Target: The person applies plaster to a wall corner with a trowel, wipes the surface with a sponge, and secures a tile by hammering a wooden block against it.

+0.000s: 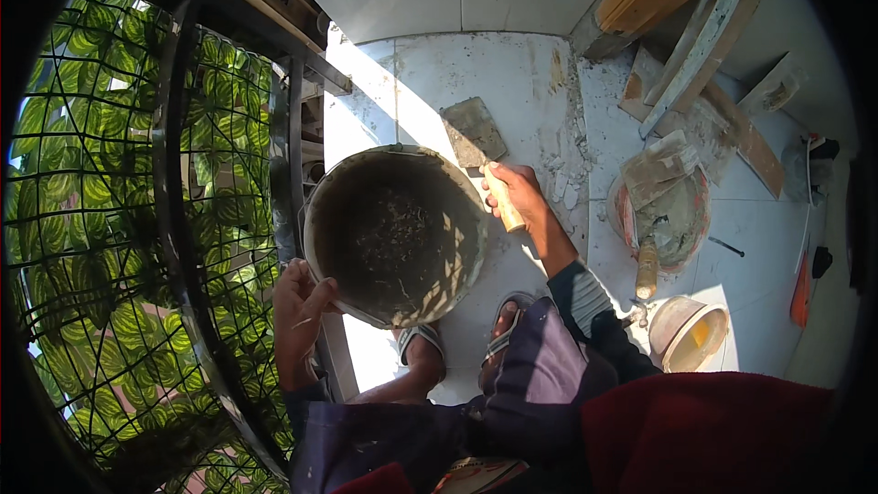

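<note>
A large round bucket [468, 247], grey and caked inside, has dry crumbs and fibrous bits at its bottom. My left hand [300, 306] is closed over its near-left rim, thumb on top and fingers outside. In my right hand [518, 192] is a trowel [473, 132], its pale wooden handle wrapped by my fingers. The trowel's square, mortar-crusted blade points away from me, over the white tiles just beyond the bucket's far-right rim. Whether the blade touches the floor I cannot tell.
A black metal gate [171, 146] with mesh and green leaves runs along the left. At right are a mortar bowl [703, 230] with a second trowel [647, 267], a small bucket [660, 338], wood offcuts [745, 133] and an orange-handled tool [800, 297]. Rubble [569, 178] lies along a floor edge.
</note>
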Motion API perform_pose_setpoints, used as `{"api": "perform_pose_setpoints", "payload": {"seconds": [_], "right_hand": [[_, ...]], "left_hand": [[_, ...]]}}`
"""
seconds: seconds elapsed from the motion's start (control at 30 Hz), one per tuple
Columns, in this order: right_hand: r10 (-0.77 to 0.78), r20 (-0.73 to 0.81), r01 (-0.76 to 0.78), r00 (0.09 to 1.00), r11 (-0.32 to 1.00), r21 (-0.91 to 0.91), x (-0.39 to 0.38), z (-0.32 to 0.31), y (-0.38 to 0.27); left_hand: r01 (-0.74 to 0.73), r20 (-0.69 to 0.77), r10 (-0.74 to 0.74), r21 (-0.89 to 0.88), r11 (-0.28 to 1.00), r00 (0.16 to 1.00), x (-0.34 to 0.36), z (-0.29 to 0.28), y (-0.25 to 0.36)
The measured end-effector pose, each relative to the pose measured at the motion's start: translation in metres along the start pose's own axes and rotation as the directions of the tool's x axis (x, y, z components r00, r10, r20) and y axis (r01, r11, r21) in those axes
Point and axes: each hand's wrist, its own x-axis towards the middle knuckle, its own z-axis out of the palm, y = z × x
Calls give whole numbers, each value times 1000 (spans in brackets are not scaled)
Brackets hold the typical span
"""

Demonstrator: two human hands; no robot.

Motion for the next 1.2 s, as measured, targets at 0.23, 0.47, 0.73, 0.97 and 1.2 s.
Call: {"api": "perform_pose_setpoints", "payload": {"seconds": [0.23, 0.47, 0.73, 0.97, 1.2], "right_hand": [[-250, -122, 269, 960, 948, 170, 125, 46, -60], [-353, -120, 367, 928, 921, 128, 133, 49, -44], [-422, -51, 424, 905, 894, 144, 112, 22, -42], [-419, 183, 436, 890, 897, -70, -22, -2, -42], [-355, 124, 376, 927, 870, -318, -58, -19, -30]], "left_hand": [[60, 91, -60, -7, 998, 994, -6, 0, 11], [45, 88, -44, -3, 999, 995, -8, 1, 5], [18, 21, -17, -56, 998, 1000, 6, 18, -8], [41, -15, -43, -158, 987, 999, 13, 28, -10], [41, 8, -40, -99, 994, 999, 7, 19, -9]]}}
